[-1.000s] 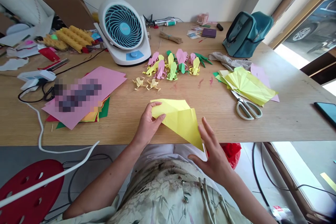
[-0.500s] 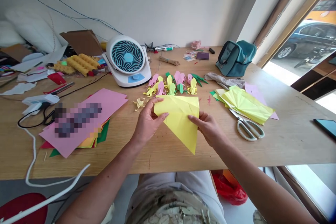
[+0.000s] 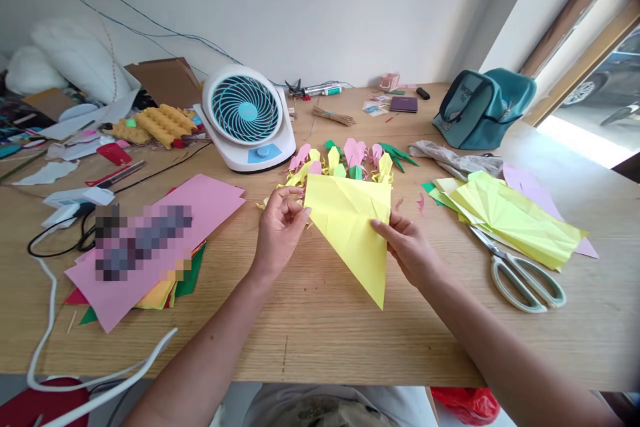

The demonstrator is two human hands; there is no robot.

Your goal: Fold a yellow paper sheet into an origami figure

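A creased sheet of yellow paper [image 3: 350,227], partly folded, is held up over the table with a pointed corner hanging down. My left hand [image 3: 280,230] is closed, thumb and fingers pinching the paper's left edge. On the right edge, my right hand [image 3: 413,247] grips it, thumb on the front and fingers behind. Just beyond the sheet stand several small folded-paper figures in pink, yellow and green, among them a pink one [image 3: 355,152]; the paper hides some of them partly.
Scissors [image 3: 525,273] lie at the right beside creased yellow sheets [image 3: 520,213]. Stacked coloured paper [image 3: 210,197] lies at the left near a white cable [image 3: 50,307]. A fan [image 3: 245,113] stands behind, and a teal bag [image 3: 483,110] sits at the back right.
The view has shifted, bringing the tabletop closer. My left fingers have moved from the sheet's upper left corner down along its left edge. My right hand keeps its grip.
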